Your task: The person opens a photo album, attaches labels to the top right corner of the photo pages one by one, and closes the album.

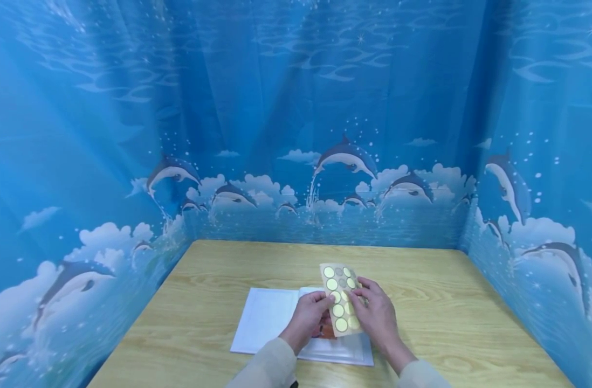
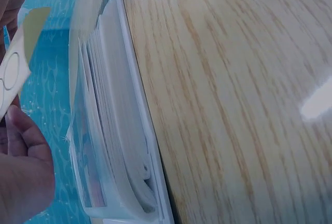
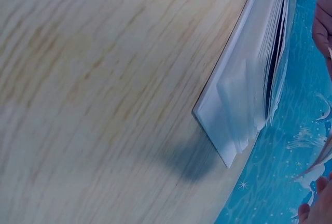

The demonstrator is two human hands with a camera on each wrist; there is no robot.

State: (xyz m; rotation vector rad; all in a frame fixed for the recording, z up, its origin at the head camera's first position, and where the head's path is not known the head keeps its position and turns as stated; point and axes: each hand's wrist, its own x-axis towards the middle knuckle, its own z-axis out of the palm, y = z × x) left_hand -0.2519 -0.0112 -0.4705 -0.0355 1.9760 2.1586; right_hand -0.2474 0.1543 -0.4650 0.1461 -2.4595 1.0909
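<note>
A cream sheet of round yellow stickers (image 1: 338, 311) is held tilted above an open white book (image 1: 267, 318) in the head view. My left hand (image 1: 305, 319) grips its left edge, thumb on the front. On the other side, my right hand (image 1: 377, 319) pinches at the right column of stickers; its fingertips hide whether a sticker is lifted there. A few circles near the sheet's top are greyish instead of yellow. Part of the sheet (image 2: 14, 68) shows, bent, at the left border of the left wrist view.
The book's many clear-looking pages (image 2: 111, 105) stand in a thick stack in the left wrist view. An orange-brown picture (image 1: 327, 331) lies on its right side, partly covered by the sheet. Dolphin-printed blue curtains (image 1: 276, 134) surround the wood-grain table (image 1: 194, 302).
</note>
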